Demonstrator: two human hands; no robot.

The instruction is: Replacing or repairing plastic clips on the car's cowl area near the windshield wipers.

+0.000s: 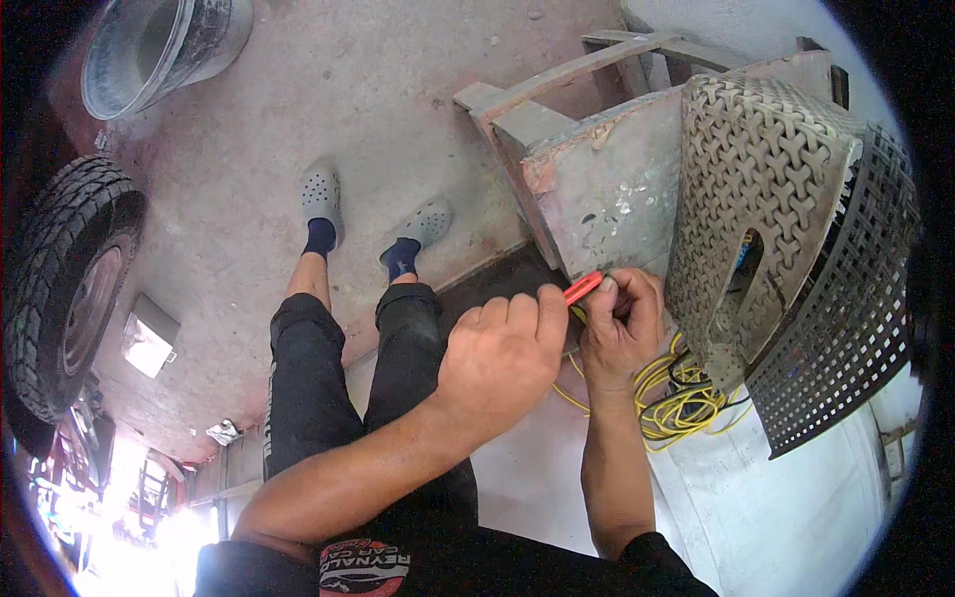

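A slim red tool (584,288), perhaps a handle or a pen, sticks out of my closed left hand (505,350). Its exact kind is unclear, since my fist covers most of it. The fingers of my right hand (624,323) are curled and pinched together at the tool's far end. Whatever else they grip there is too small to make out. Both hands are close together, in front of a worn, paint-flecked wooden panel (617,194).
To the right stand a brown woven-pattern plastic stool (751,149) and a black perforated plastic piece (846,328). Yellow cord (657,423) lies coiled below my right hand. At left are a tyre (60,289), a grey bucket (214,45) and a small metal box (149,333).
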